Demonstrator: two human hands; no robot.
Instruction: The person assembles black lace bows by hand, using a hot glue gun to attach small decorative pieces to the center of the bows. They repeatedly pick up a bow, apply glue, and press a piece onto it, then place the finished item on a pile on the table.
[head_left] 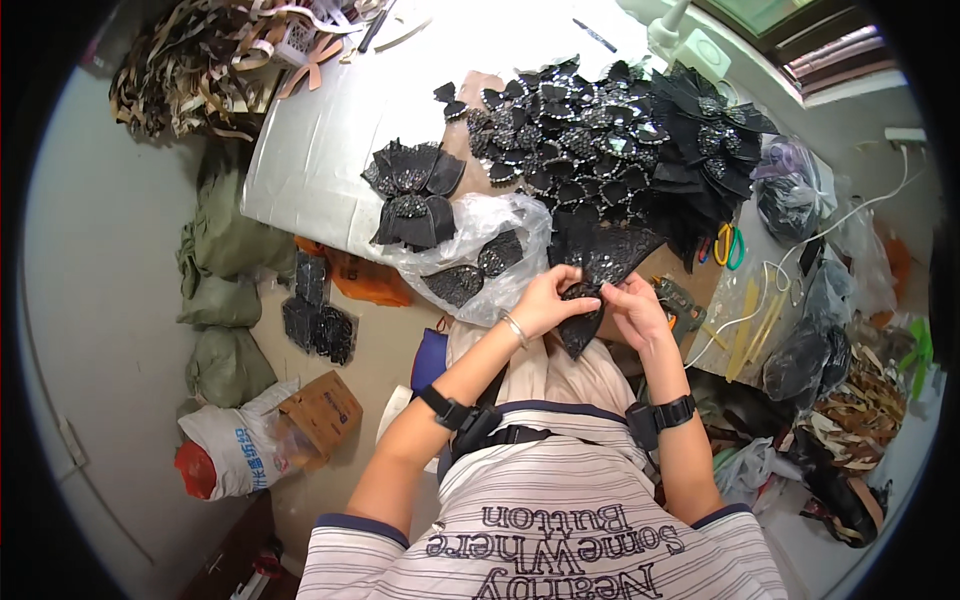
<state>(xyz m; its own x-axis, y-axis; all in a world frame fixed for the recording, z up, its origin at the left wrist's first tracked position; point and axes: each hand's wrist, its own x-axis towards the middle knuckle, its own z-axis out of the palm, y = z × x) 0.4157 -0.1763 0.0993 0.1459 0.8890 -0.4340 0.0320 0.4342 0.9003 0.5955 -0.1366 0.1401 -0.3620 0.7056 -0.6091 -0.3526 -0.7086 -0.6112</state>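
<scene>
Over my lap, at the table's near edge, I hold a black fabric bow [612,250] with a dark, sparkly middle. The fingers of my left hand [546,303] pinch it near its centre. From the other side my right hand [638,312] grips it with thumb and fingers, close to my left fingertips. One flared end points away from me and a smaller end hangs toward my lap. Left of my hands, a clear plastic bag [520,212] has a black sequined bow [455,285] on it. Beyond that lies a stack of finished-looking black bows [412,205].
A large heap of black bows with shiny trim [570,140] covers the table's middle, beside layered black bows [712,130]. Scissors with coloured handles [735,247] and a white cable [770,290] lie at right. Ribbon strips [190,75] pile up far left; sacks and a cardboard box [322,412] stand on the floor.
</scene>
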